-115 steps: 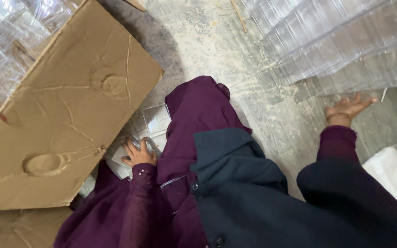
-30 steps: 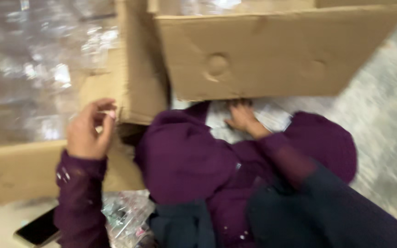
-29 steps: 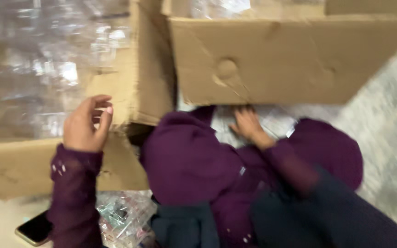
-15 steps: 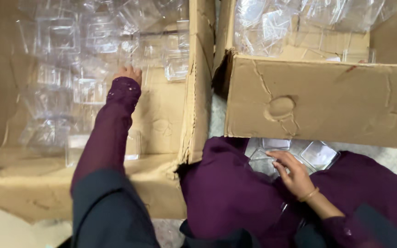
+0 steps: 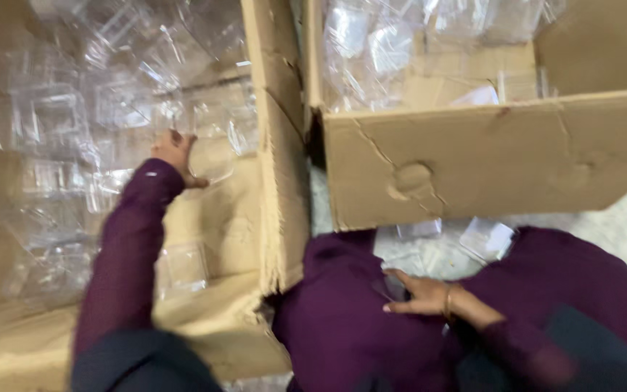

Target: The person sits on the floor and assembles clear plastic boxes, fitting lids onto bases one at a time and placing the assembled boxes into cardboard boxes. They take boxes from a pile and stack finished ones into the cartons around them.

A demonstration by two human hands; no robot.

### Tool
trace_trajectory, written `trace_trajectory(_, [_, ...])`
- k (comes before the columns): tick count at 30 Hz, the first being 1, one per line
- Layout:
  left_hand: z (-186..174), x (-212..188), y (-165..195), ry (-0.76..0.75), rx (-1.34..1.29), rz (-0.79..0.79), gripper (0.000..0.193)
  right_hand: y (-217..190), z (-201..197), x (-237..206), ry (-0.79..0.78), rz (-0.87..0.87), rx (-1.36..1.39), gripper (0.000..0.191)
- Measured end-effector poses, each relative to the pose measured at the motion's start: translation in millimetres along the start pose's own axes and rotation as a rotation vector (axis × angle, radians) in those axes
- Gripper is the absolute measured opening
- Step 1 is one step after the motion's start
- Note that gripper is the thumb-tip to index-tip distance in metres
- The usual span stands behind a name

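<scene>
Now the left hand (image 5: 175,154) is deep in the big cardboard box (image 5: 281,167) on the left, its fingers (image 5: 199,181) curled down among the clear plastic containers (image 5: 74,123), the thumb out toward a rounded clear piece (image 5: 212,156); whether they pinch it or only rest on it I cannot tell through the blur and glare. That box holds a loose, glinting heap: thin, glossy, see-through shells, mostly square with moulded recesses, crinkled where they overlap. One square shell (image 5: 183,265) lies alone on the bare cardboard floor near the front wall.

The right hand (image 5: 419,294) lies flat on the purple fabric (image 5: 342,319) over the lap, fingers together and pointing left, a thin bangle at the wrist; something dark may sit under the fingertips, too blurred to name.

A second cardboard box (image 5: 473,163), dented with a round dimple on its front, stands to the right, partly filled with the same clear shells. A few small clear pieces (image 5: 489,238) lie on the speckled floor (image 5: 625,210) between that box and the knees. By the look of it, plenty remains in both boxes and very little is out.
</scene>
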State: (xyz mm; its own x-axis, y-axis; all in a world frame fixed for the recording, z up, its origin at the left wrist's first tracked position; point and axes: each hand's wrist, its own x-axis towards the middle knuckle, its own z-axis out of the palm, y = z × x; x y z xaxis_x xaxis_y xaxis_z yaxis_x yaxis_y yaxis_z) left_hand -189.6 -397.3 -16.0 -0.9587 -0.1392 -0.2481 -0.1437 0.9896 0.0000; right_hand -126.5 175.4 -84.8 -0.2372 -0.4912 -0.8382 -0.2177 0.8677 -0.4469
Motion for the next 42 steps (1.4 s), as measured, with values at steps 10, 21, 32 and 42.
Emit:
trace_trajectory(10, [-169,-219,171,0.635,-0.197,0.247,0.089,-25,-78,-142,0.455,-0.806,0.219,0.098])
trace_trajectory(21, [-61,-165,376,0.215,-1.023,0.698,0.076,-1,-53,-222,0.804,-1.022,0.141,0.106])
trace_trajectory(32, [7,-134,430,-0.704,-2.325,-0.009,0.080,86,-10,-202,0.994,-0.757,0.261,0.096])
trace_trajectory(42, [-3,-134,482,-0.800,-2.156,0.092,0.072,56,-19,-220,1.025,-0.787,0.445,0.100])
